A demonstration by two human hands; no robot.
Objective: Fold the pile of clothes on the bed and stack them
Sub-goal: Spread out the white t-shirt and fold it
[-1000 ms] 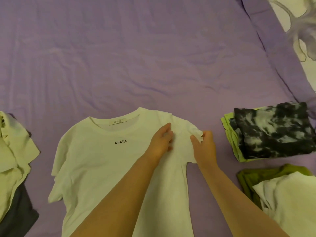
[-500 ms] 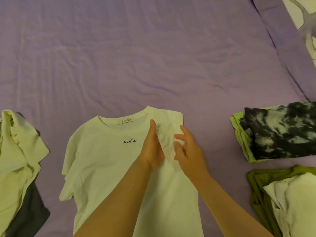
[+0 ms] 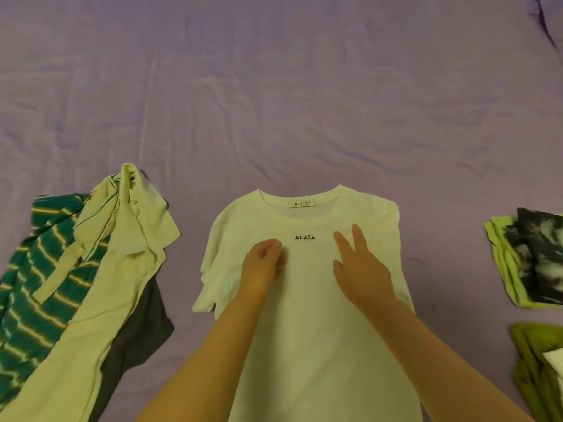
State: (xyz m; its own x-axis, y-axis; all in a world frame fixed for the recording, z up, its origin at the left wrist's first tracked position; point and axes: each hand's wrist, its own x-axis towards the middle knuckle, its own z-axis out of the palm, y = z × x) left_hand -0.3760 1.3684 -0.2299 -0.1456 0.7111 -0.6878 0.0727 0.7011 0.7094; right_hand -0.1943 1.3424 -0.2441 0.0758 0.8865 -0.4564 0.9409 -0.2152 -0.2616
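— T-shirt (image 3: 307,300), the white one: where does it lie and which way does it point?

— It lies face up in the middle of the purple bedsheet (image 3: 274,102), straight in front of me. Its long axis runs away from me: the collar (image 3: 301,197) with the neck label is at the far end, and the body runs toward me and out of the bottom of the view. The small black lettering (image 3: 305,237) on the chest reads upright from where I look.

— And the sleeves?

— The sleeve on my left (image 3: 210,287) sticks out sideways and looks rumpled. The edge on my right is straight, with the sleeve turned in over the body.

— What do my hands do?

— My left hand (image 3: 263,263) rests on the chest just left of the lettering, fingers curled under; I cannot tell whether they pinch cloth. My right hand (image 3: 361,269) lies flat on the shirt to the right of the lettering, fingers straight and spread, holding nothing.

— What else is around?

— An unfolded pile (image 3: 100,269) sits at my left: pale yellow pieces over a green striped one and a dark grey one. At my right lies a folded stack (image 3: 530,263), a black-and-white tie-dye piece on lime green, and nearer me an olive green garment (image 3: 533,360).
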